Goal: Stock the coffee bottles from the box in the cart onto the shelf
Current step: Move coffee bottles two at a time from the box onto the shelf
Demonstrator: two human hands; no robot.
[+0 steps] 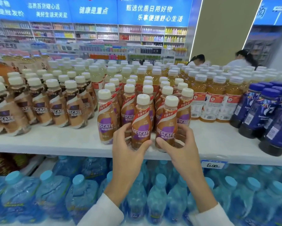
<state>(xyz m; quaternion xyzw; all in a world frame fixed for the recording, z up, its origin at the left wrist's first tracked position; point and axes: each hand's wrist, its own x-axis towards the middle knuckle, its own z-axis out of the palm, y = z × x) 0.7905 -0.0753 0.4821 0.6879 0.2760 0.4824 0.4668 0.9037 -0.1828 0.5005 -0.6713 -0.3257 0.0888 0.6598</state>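
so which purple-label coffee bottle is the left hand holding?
The front bottle nearest the shelf edge, left of the pair out front; left hand grips its lower body. Its right neighbour is in the right hand.

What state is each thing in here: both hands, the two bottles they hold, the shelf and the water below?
left coffee bottle, upright, capped, held.
right coffee bottle, upright, capped, held beside it.
left hand, grips the left coffee bottle.
right hand, grips the right coffee bottle.
shelf, heavily loaded.
water bottles, capped, on the level below.
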